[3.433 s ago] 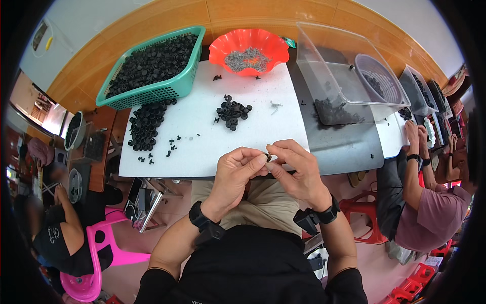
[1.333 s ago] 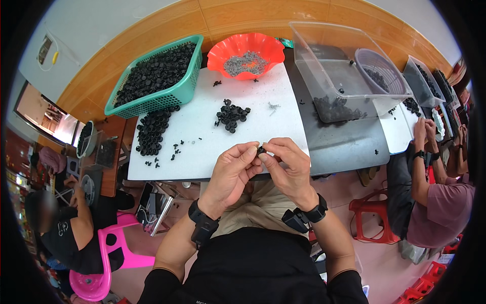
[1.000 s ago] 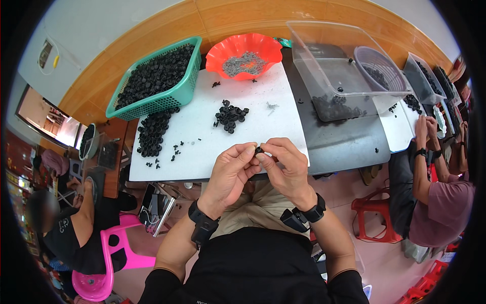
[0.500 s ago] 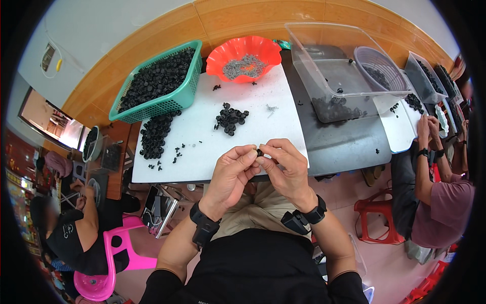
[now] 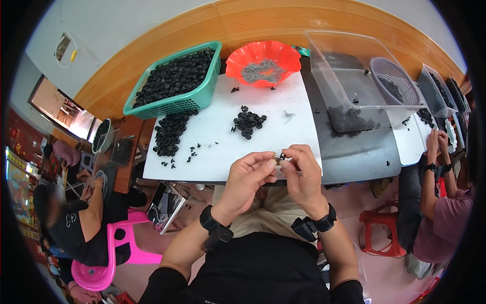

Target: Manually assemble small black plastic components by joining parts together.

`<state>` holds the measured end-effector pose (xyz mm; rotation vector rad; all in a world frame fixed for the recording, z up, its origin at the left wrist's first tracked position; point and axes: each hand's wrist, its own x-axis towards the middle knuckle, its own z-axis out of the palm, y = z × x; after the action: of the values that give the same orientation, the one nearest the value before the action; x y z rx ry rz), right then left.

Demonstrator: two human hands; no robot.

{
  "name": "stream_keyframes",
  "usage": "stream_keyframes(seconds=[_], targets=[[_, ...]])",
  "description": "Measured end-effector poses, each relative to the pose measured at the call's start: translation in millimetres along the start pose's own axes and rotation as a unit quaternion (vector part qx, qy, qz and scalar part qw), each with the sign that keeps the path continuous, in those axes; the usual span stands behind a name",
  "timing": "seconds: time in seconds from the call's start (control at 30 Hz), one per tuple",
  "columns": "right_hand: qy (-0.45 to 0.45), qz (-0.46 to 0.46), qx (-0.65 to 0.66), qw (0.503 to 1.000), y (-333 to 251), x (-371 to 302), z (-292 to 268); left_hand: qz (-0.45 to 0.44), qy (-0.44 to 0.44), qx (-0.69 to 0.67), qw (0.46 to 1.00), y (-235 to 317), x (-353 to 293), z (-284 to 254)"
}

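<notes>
Over the table's front edge, my left hand and my right hand meet at the fingertips. Both are closed in a pinch on a small black plastic part, mostly covered by the fingers. Beyond them, on a white sheet, lies a small heap of round black plastic caps. A larger pile of such caps spreads on the left, with several tiny black pieces beside it.
A green basket full of black caps stands back left. Beside it is a red wavy-rimmed bowl with small grey pieces. A clear plastic bin holds a grey basket. Other people sit left and right.
The view has shifted, so the table and its things appear farther right and slightly lower. My hands stay pinched together, and more of the small black part shows between the fingertips.
</notes>
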<state>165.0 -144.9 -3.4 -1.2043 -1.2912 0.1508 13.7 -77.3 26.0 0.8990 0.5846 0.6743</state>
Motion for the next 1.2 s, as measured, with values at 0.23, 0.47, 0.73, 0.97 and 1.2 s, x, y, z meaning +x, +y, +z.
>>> stream_keyframes(seconds=[0.23, 0.47, 0.73, 0.97, 1.2], targets=[[0.001, 0.074, 0.090, 0.993, 1.7, -1.8, -1.9, 0.258, 0.150, 0.446, 0.844, 23.5, 19.9, -32.3], [-0.005, 0.086, 0.103, 0.991, 0.9, -2.0, -2.1, 0.323, 0.152, 0.612, 0.705, 39.4, 50.5, -55.3], [-0.012, 0.095, 0.092, 0.991, 1.3, -1.7, -3.7, 0.304, 0.118, 0.674, 0.663, 34.2, 45.9, -52.8], [-0.009, 0.100, 0.098, 0.990, 1.3, -2.2, -3.7, 0.305, 0.155, 0.647, 0.681, 48.4, 51.9, -71.3], [-0.009, 0.099, 0.095, 0.990, -0.7, -1.0, 0.4, 0.283, 0.141, 0.657, 0.684, 53.9, 54.5, -81.9]])
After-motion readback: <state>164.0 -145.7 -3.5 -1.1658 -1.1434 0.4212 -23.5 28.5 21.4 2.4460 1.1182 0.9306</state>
